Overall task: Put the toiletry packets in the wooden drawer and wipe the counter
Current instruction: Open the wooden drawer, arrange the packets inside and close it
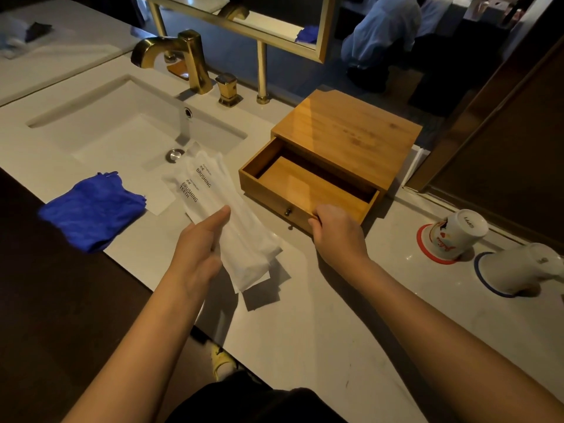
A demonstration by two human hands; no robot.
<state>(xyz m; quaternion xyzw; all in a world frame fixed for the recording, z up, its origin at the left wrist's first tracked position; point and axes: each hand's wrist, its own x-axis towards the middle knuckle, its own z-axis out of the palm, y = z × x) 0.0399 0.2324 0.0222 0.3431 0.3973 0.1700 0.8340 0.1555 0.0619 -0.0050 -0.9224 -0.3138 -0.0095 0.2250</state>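
Left hand (200, 250) clenched on a sheaf of white toothbrush packets (227, 215), thumb pressed across the top one, grip about midway along their length. Long axis slanted from near-right to far-left, printed ends ("BRUSHING TEETH") pointing away toward the sink (128, 126), plain ends hanging near over the table (320, 331). Held above the table's front part, just left of the wooden drawer (308, 190) and not inside it.

Right hand (337, 232) closed over the drawer's front panel, fingers curled on its top edge just right of the small knob (287, 212). Drawer pulled out of its wooden box (351, 132), interior bare.

Blue cloth (91, 209) crumpled on the table's left front edge beside the sink. Gold faucet (180, 56) behind the basin, a matching gold handle (228, 89) to its right. Two white cups on the far right: one (457, 236) tipped on a red-rimmed coaster (427, 254), the other (525, 267) on a blue-rimmed coaster (485, 279). Flat white paper (268, 288) lying on the table under the packets' near ends
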